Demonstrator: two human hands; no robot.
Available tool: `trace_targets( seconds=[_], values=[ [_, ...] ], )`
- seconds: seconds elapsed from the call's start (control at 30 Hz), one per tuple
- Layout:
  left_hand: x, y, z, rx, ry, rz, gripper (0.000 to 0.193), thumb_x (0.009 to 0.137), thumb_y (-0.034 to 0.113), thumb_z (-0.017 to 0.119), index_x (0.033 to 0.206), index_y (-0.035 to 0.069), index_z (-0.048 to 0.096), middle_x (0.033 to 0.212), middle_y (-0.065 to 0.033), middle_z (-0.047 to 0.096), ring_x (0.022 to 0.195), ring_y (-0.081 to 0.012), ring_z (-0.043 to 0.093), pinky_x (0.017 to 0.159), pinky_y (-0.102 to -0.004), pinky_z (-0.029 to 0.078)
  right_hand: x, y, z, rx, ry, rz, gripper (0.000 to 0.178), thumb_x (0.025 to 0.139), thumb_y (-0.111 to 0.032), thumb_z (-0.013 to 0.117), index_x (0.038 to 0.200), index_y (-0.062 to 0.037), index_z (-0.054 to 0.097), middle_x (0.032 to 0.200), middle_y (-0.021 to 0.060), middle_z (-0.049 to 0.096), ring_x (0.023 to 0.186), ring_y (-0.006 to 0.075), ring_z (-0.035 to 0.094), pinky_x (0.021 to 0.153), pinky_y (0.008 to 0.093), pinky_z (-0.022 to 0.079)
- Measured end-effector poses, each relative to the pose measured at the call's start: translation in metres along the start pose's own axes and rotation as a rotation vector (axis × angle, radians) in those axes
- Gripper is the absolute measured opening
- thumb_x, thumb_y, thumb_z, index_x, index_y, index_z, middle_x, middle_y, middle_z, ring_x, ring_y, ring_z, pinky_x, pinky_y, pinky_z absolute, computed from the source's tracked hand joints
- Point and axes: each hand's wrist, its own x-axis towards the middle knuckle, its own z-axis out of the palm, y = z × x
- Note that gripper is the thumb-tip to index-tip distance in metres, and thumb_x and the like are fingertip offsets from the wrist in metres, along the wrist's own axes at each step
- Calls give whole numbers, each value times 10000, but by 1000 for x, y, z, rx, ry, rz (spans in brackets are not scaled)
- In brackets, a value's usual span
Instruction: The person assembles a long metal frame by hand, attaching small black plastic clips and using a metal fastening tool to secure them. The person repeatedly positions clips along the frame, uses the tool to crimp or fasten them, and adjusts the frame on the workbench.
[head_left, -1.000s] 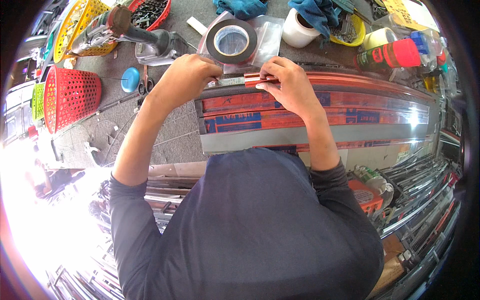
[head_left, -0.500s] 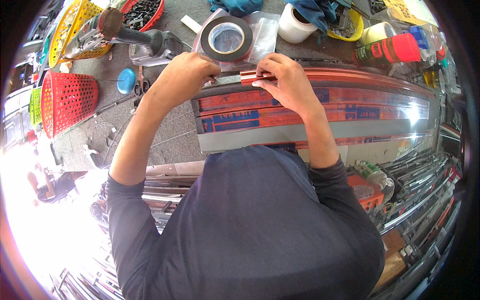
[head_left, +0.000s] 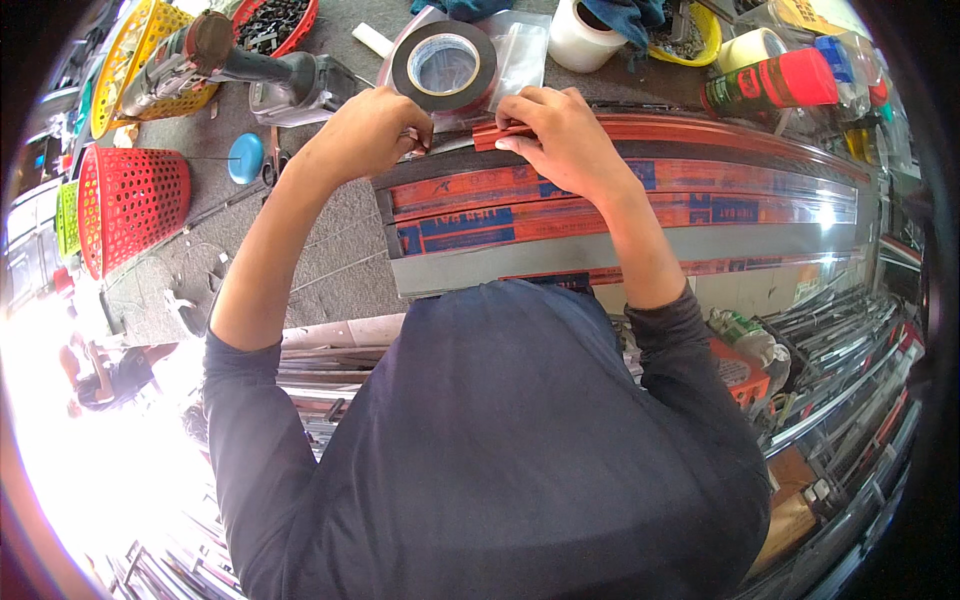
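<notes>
My right hand (head_left: 562, 130) is closed around the left end of a long reddish-brown profile strip (head_left: 690, 132), thumb on the near side, fingers over the top. The strip runs off to the right along the far edge of a stack of film-wrapped profiles. My left hand (head_left: 375, 135) is pinched shut just left of the strip's end; a narrow greyish piece (head_left: 452, 143) shows between the two hands. What sits between the left fingertips is too small to make out. Wrapped profiles (head_left: 600, 210) with orange and blue film lie below my right hand.
Beyond my hands a roll of black tape (head_left: 443, 66) lies on clear plastic bags. A cordless drill (head_left: 295, 88), scissors (head_left: 271, 168), a blue disc (head_left: 246, 158) and a red basket (head_left: 135, 210) are to the left. A white roll (head_left: 583, 40) and a red-capped spray can (head_left: 770, 82) stand far right.
The red-brown strip's end has turned slightly in my right hand, hiding its bright stripes. Both hands have shifted a little in the view, the left fingers staying pinched.
</notes>
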Motion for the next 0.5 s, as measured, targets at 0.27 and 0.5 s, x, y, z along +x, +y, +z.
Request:
trace_targets(
  seconds=[0.27, 0.5],
  values=[
    [3, -2, -1, -95, -44, -42, 164, 862, 15, 709, 927, 25, 859, 897, -136, 850, 908, -346, 826, 893, -469, 638, 0, -3, 12, -64, -76, -98, 299, 977, -269, 873, 1204, -149, 720, 1145, 46, 747, 1138, 300, 708, 1058, 485, 475],
    [-3, -1, -2, -87, -8, -39, 156, 855, 28, 727, 930, 43, 864, 911, -120, 853, 924, -345, 824, 904, -467, 635, 18, -6, 22, 17, -145, -88, 299, 990, -228, 851, 1232, -121, 713, 1126, 96, 745, 1073, 362, 740, 973, 493, 567]
  ],
)
